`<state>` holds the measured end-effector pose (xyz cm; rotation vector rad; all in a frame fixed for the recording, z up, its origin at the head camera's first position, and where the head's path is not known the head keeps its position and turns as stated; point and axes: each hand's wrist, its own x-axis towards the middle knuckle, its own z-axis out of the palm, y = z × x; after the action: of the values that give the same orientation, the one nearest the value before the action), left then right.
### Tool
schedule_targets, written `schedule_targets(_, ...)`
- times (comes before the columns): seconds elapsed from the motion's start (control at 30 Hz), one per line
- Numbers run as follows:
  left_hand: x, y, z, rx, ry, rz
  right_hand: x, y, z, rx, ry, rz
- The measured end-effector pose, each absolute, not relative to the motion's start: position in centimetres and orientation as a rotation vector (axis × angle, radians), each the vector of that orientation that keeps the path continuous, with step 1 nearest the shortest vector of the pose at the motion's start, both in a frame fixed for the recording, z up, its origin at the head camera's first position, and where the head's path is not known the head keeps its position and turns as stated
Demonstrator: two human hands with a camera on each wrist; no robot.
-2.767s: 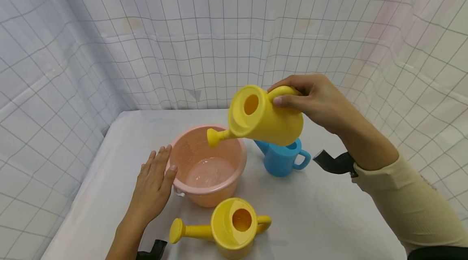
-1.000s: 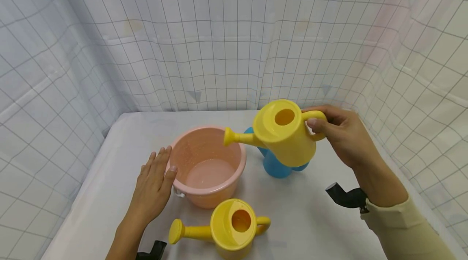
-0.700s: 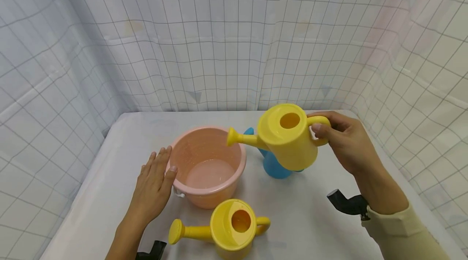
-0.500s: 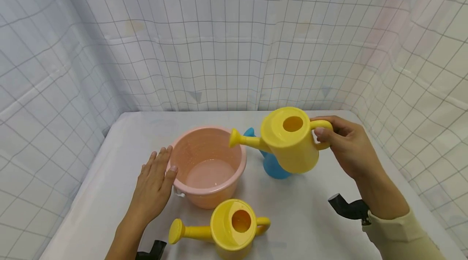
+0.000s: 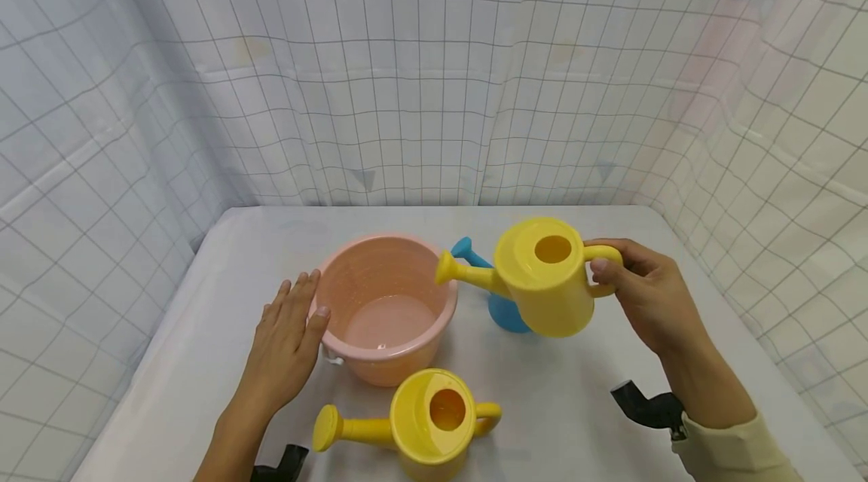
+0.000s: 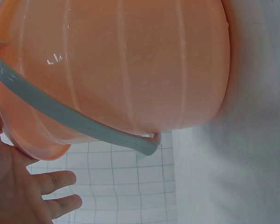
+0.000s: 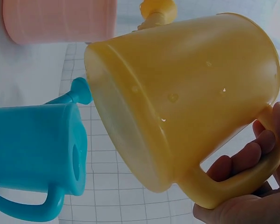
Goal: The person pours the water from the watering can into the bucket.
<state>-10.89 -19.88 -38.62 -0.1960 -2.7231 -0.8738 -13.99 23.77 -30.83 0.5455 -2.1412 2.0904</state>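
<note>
- Yellow plastic watering can (image 5: 545, 297), round-bodied and long-spouted: on my feed it hangs above the white cloth-covered desk (image 5: 576, 437), right of centre, leaning slightly towards its spout.
- I judge it stiff, light and hard to break; specks on its wall may be drops, so slippery. I can't tell what it holds. I'd grip its loop handle (image 5: 600, 251).
- Right hand (image 5: 647, 294): I see fingers curled through that handle, thumb pressed over it, a firm grasp.
- Left hand (image 5: 285, 343): fingers straight, clasping nothing, resting against the left rim of the round peach plastic bucket (image 5: 414, 350), left of the desk's centre.
- Blue plastic watering can (image 5: 507, 314): on the desk, partly hidden behind the raised one.
- Second yellow plastic watering can (image 5: 423, 433): upright, nearest the desk's near edge.
</note>
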Motion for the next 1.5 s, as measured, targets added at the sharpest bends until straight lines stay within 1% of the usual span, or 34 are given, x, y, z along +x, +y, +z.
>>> schedule_targets(0.23, -10.9, -19.9, -38.7, -0.194, -2.727, -0.868, -13.8, 23.9, -31.7, 0.580, -2.095, 2.115)
schedule_targets(0.83, -11.0, -19.9, -38.7, -0.200, -2.730, -0.880, -12.9, 24.0, -33.6, 0.459, -2.103, 2.121)
schedule_targets(1.1, -10.9, -19.8, -38.6, -0.191, -2.712, -0.870, -12.5, 24.3, -34.7, 0.484, -2.102, 2.122)
schedule_targets(1.4, -10.9, -19.8, -38.6, -0.184, -2.710, -0.874, -11.8, 24.3, -35.5, 0.447, -2.086, 2.129)
schedule_targets(1.5, -10.9, -19.8, -38.6, -0.188, -2.709, -0.871, -11.5, 24.5, -36.1, 0.485, -2.041, 2.151)
